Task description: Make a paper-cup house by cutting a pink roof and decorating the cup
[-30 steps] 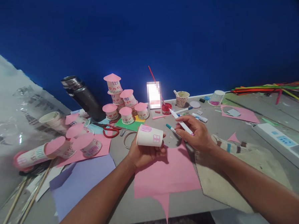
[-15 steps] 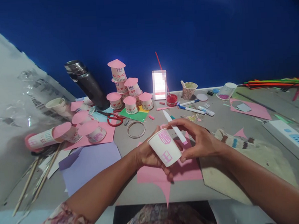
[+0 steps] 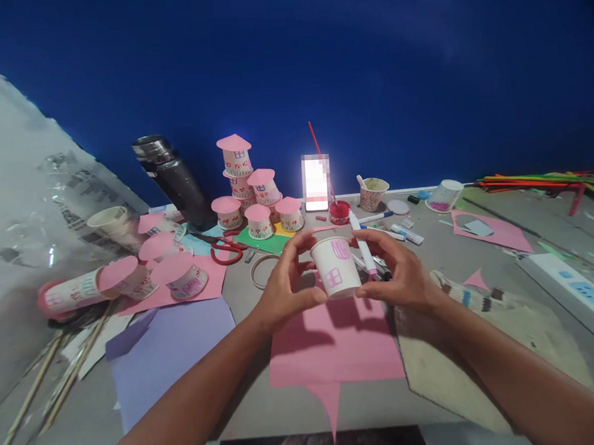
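White paper cup (image 3: 336, 268) is being held between both hands, above a pink sheet (image 3: 334, 360) on the grey table (image 3: 249, 404), wider end up, body leaning slightly. Its left side is being gripped by the left hand (image 3: 290, 272): fingers bent and clamped on the cup, thumb spread well away from them, near the base. Its lower right edge is being touched by the right thumb. A white marker (image 3: 362, 244) is being held in the right hand (image 3: 396, 265), just beside the cup, pink end down, index finger laid over it, a wide gap between finger and thumb.

Left fingertips are being hidden behind the cup; their exact contact cannot be told. Lower right fingers are being hidden too. Pens beneath that hand are being partly covered. A lit screen (image 3: 315, 182) is being masked by coarse blocks. Both forearms are being cut off by the frame edges
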Motion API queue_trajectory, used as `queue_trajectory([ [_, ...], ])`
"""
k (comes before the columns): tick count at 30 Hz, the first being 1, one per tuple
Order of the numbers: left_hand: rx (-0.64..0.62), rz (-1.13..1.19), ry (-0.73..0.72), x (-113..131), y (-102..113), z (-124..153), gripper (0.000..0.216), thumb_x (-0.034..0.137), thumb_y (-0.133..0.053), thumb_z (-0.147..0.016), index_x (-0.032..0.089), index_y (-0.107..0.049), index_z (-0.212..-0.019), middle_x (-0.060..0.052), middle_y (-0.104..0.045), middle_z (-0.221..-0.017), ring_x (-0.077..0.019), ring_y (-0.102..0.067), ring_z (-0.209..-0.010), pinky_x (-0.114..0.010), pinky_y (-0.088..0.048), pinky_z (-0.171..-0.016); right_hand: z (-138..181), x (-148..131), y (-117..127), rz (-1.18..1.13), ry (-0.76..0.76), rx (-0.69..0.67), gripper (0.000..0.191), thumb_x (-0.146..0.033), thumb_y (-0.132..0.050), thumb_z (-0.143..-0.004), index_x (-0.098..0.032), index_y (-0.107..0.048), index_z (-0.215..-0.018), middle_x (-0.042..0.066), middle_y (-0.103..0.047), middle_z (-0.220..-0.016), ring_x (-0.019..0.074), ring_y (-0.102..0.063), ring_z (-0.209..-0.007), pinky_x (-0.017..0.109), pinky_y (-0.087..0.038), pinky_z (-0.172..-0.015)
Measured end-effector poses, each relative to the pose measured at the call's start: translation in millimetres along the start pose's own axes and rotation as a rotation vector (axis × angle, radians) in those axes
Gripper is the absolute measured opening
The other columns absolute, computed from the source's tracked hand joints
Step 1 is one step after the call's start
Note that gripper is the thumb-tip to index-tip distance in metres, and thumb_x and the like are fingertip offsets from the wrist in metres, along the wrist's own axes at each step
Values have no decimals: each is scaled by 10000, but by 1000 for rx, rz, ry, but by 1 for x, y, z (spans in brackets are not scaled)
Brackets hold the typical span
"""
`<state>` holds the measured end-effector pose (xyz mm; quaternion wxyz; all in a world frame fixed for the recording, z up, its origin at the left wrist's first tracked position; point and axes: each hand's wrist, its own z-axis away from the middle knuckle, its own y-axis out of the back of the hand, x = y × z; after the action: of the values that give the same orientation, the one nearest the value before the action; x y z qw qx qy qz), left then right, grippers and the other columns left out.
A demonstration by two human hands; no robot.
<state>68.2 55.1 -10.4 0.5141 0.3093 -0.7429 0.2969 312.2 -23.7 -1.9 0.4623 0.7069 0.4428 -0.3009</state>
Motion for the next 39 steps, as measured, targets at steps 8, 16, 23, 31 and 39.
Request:
queue_trajectory([
  [8,-1,-30,39,-1,-22,7,781,314,-889,-768,288,-539,-1466,-131,-564,-1498,-382,-496,-1436,-489,-483,-1120,-1,9,-4,-192,-100,-23,937,-574,-951,-685,-294,-567,-1492,149,-645,-1485,367,-619,-1373,499,-574,-1058],
  [16,78,-431,-113,-9,-10,1,845,116,-740,-763,288,-447,-1536,-128,-488,-1548,-352,-495,-1431,-525,-443,-1202,10,-11,-2,55,139,307,177,-321,-759,-956,-293,-751,-1131,40,-811,-831,274,-792,-872,467,-637,-874],
  [23,28,-575,-138,-15,-3,1,841,95,-765,-714,276,-508,-1493,-132,-543,-1460,-382,-528,-1364,-539,-476,-1153,12,-36,-9,178,540,164,275,-127,-703,-933,-299,-776,-1135,41,-833,-874,250,-773,-732,413,-624,-680],
  [31,15,-714,-227,-15,-5,2,767,111,-718,-765,250,-448,-1468,-133,-561,-1387,-339,-557,-1335,-508,-518,-1106,8,-37,-11,273,560,147,174,-68,-697,-910,-218,-736,-989,42,-804,-788,198,-761,-686,313,-622,-661],
  [39,5,-748,-223,-12,-6,3,770,107,-705,-751,240,-427,-1456,-135,-563,-1389,-324,-565,-1339,-501,-528,-1113,8,-36,-10,266,579,118,154,-56,-697,-906,-183,-718,-992,56,-804,-800,184,-762,-701,292,-620,-701],
])
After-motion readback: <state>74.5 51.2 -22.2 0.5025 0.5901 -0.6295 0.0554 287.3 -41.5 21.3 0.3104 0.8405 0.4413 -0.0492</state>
